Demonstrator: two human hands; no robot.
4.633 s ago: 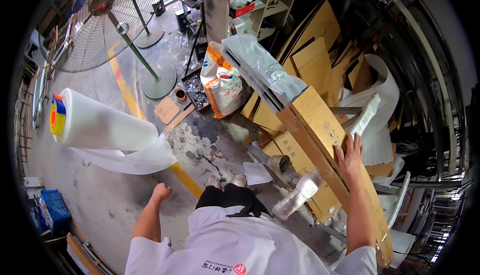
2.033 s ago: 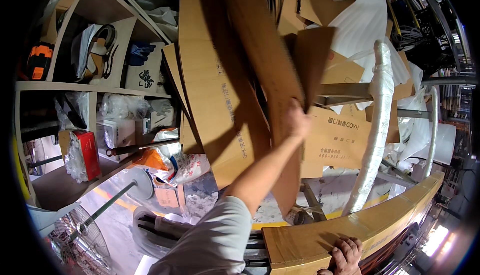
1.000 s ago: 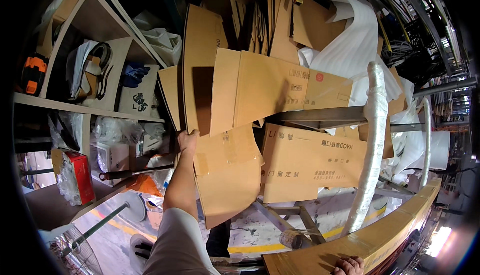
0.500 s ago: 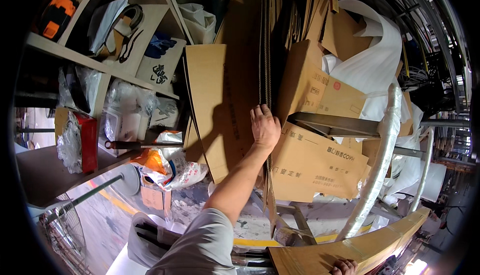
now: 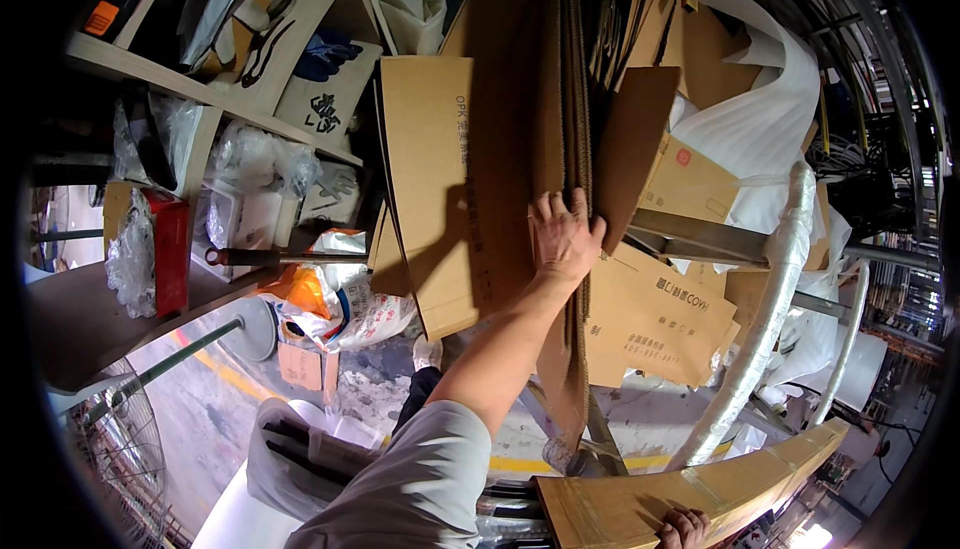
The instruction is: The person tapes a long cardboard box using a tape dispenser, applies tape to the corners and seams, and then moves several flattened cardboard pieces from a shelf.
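Near the middle, my left hand [image 5: 565, 239] has its fingers hooked over the upright edges of flattened cardboard sheets [image 5: 572, 99], with the thumb on their right side. The sheets stand on edge in a stack. To their left leans a wide brown cardboard panel [image 5: 425, 189] in partial shadow. A bent cardboard flap [image 5: 640, 139] is just right of the hand. At the bottom, my right hand [image 5: 684, 528] curls its fingers over the near edge of a long, narrow cardboard box [image 5: 690, 484]; the rest of that hand is out of the picture.
A wooden shelf unit [image 5: 140, 69] at left holds tape, gloves and plastic bags. A plastic-wrapped bar [image 5: 755, 349] slants down at right beside a metal rail [image 5: 700, 236]. White foam sheet [image 5: 765, 79] hangs behind. A wire fan guard [image 5: 120, 439] stands lower left.
My left hand has moved right and slightly up, and the upright sheets have shifted right with it. The flap beside them has turned. My right hand stays on the long box.
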